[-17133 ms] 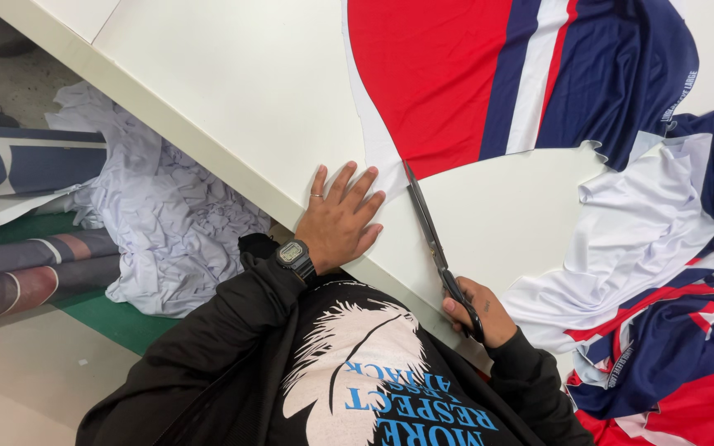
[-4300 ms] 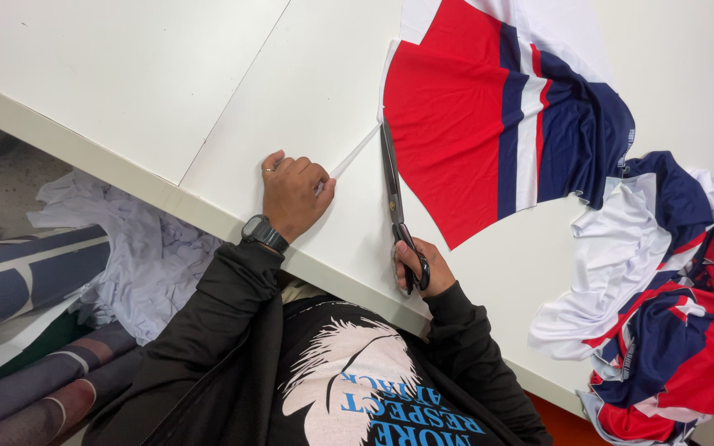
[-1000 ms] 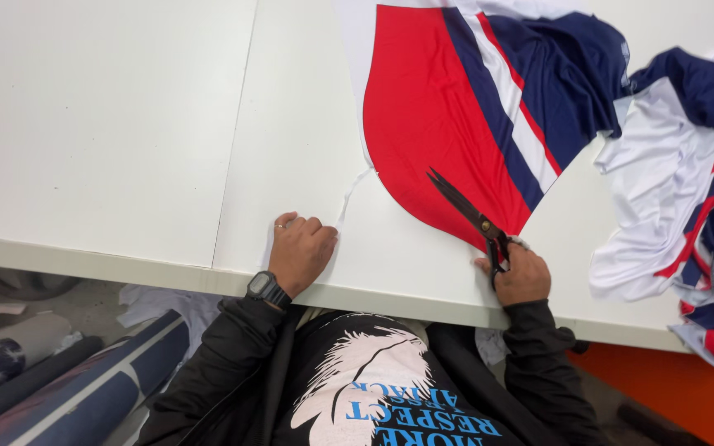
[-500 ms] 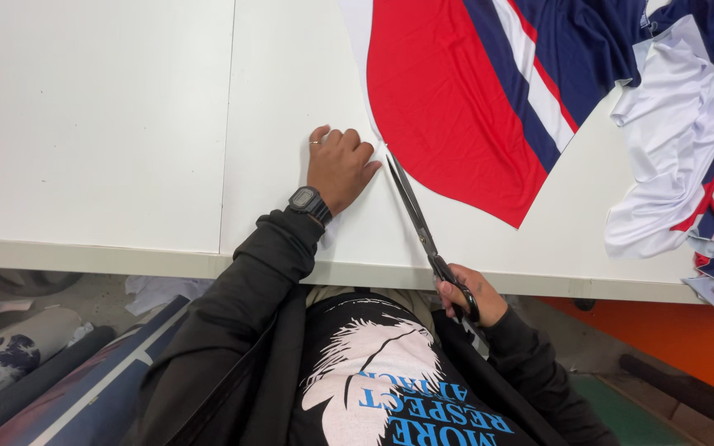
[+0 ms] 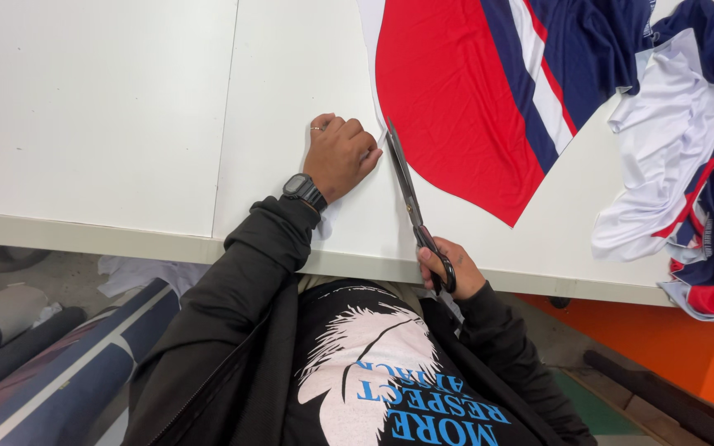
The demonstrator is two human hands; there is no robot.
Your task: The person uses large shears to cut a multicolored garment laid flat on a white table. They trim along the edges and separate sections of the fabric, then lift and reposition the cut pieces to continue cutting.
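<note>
Fabric panel (image 5: 456, 91): laid flat on white table (image 5: 126, 107); judged soft, light, slippery, best pinned beside cut edge | left hand (image 5: 339, 155): curled, pressed on white margin | right hand (image 5: 448, 268): closed through scissors (image 5: 411, 194) handles, blades nearly closed.

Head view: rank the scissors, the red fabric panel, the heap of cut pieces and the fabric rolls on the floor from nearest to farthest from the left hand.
From the left hand:
1. Scissors, just to its right, blades beside the knuckles.
2. Red fabric panel, right, beyond the blades.
3. Fabric rolls, below the table, lower left.
4. Heap of cut pieces, far right table edge.
</note>
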